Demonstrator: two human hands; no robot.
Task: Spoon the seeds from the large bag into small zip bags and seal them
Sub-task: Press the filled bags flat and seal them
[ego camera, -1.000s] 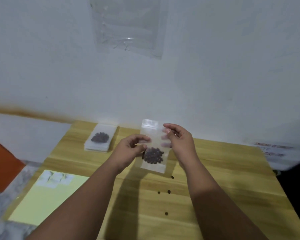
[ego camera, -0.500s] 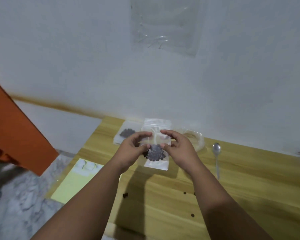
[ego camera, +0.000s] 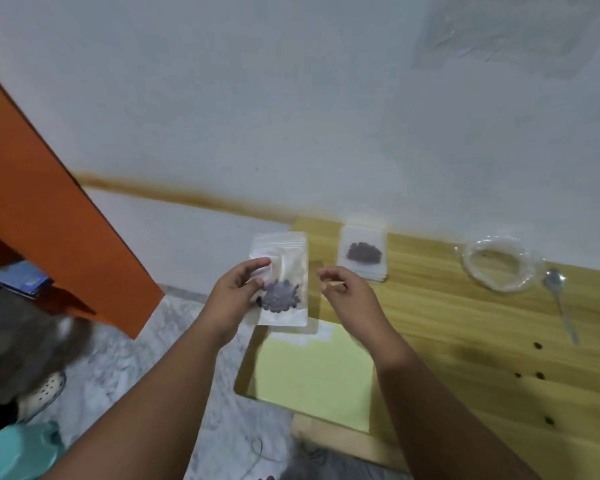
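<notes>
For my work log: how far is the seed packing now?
Done: one filled bag tops a stack. In hand: the left hand grips a second bag with seeds; the right hand is free. That bag's seal I cannot judge. Left: probably more filling; large bag and spoon lie idle, stray seeds on the table.

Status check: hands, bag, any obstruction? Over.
Left hand pinches small clear zip bag of dark seeds, held up. Right hand empty, apart from it. Nothing blocking; loose dark seeds on light wooden table.

Two bare forearms end in a bare left hand (ego camera: 235, 298) and right hand (ego camera: 350, 299).
</notes>
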